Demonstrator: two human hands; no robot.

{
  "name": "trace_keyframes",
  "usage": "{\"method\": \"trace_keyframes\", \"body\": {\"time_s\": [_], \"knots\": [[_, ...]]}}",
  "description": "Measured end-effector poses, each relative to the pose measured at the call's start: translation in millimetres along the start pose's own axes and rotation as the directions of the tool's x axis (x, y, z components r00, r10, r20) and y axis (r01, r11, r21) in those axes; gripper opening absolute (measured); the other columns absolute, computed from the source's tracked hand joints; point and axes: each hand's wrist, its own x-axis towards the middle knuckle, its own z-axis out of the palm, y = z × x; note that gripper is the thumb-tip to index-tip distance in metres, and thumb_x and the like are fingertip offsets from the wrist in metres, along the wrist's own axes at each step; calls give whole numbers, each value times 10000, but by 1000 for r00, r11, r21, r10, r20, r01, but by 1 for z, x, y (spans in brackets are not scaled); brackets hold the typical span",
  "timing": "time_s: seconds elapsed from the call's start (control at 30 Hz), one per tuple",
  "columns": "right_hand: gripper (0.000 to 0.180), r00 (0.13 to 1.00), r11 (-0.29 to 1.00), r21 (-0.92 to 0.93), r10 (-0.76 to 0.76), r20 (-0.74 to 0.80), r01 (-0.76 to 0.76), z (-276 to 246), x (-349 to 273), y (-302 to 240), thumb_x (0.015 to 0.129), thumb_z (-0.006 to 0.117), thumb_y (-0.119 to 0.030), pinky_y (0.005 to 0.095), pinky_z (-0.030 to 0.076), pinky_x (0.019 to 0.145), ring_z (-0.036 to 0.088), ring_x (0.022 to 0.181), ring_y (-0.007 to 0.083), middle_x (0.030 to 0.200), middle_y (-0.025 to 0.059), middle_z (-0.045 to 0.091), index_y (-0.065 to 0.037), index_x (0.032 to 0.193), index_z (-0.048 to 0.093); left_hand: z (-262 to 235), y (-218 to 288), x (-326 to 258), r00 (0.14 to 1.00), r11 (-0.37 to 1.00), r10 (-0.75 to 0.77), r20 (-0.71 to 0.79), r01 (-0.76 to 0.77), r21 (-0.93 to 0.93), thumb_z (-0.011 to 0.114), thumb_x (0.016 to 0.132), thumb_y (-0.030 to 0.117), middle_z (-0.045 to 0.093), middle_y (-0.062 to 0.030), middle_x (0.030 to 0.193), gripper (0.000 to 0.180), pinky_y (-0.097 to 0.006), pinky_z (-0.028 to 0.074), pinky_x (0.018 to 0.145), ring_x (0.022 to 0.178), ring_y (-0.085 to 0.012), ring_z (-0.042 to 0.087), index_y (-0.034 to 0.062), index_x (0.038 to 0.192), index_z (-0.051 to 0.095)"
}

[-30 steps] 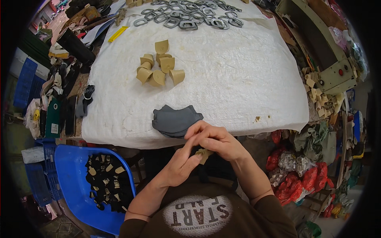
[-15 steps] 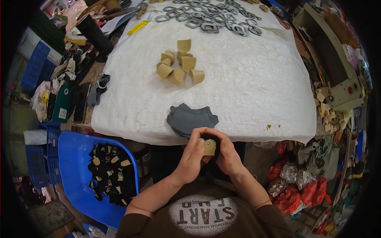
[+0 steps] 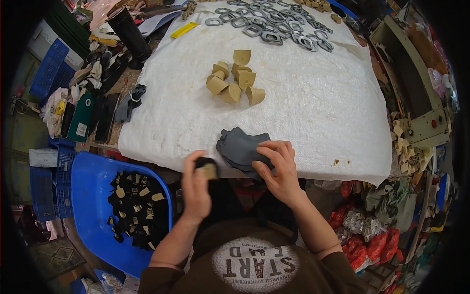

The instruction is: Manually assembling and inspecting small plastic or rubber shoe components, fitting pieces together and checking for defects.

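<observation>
My left hand (image 3: 195, 192), smeared by motion, holds a tan shoe heel (image 3: 210, 171) with black material around it, off the table's front edge. My right hand (image 3: 281, 171) is at the right end of a stack of dark grey cut pieces (image 3: 241, 147), its fingers bent over the top and its thumb at the near edge. The stack lies flat at the front of the white-covered table (image 3: 313, 108). Beyond it stands a loose group of bare tan heels (image 3: 230, 93). To my left, a blue tub (image 3: 88, 215) contains many black-covered heels (image 3: 134, 213).
Grey ring-shaped pieces (image 3: 271, 37) are heaped at the table's far side, near a yellow strip (image 3: 184, 30). A black cylinder (image 3: 128, 33) stands at the left. On the right are a metal machine housing (image 3: 425, 132), tan offcuts (image 3: 402, 152) and red plastic bags (image 3: 379, 250).
My hands have come apart. The left has carried the heel leftward toward the blue tub, while the right has moved up onto the grey stack. The view has shifted slightly.
</observation>
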Motion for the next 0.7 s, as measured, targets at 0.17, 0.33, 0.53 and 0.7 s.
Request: {"method": "trace_keyframes", "body": {"time_s": [0.17,0.33,0.53,0.7], "knots": [[236,999,983,-182,-9,52,18,6,4,10,734,708,-155,408,316,858,465,990,266,1063,69,540,-77,939,623,-91,-43,-20,883,779,221,-415,96,620,496,861,89,505,-148,1114,331,-349,378,901,992,-253,494,-3,1179,486],[236,996,975,-215,-29,86,47,11,12,-1,723,712,-160,406,310,861,455,1008,274,1080,66,531,-91,936,636,-160,-54,-69,718,384,230,-657,553,739,581,797,103,411,-158,1239,406,-459,265,990,1202,-320,310,98,1198,518],[153,993,945,-325,2,117,37,19,21,0,730,692,-147,408,318,826,452,956,271,1009,52,531,-92,860,633,-93,-23,-28,870,755,261,-417,85,650,520,754,-10,515,-144,1097,292,-382,349,947,1053,-290,473,-2,1044,556],[67,985,983,-171,90,150,-64,21,30,13,766,640,-131,402,328,795,454,915,270,925,53,535,-75,786,608,-8,7,8,840,711,517,168,-530,461,571,700,-108,598,-130,850,173,-343,477,739,804,-275,584,-5,838,590]]}}
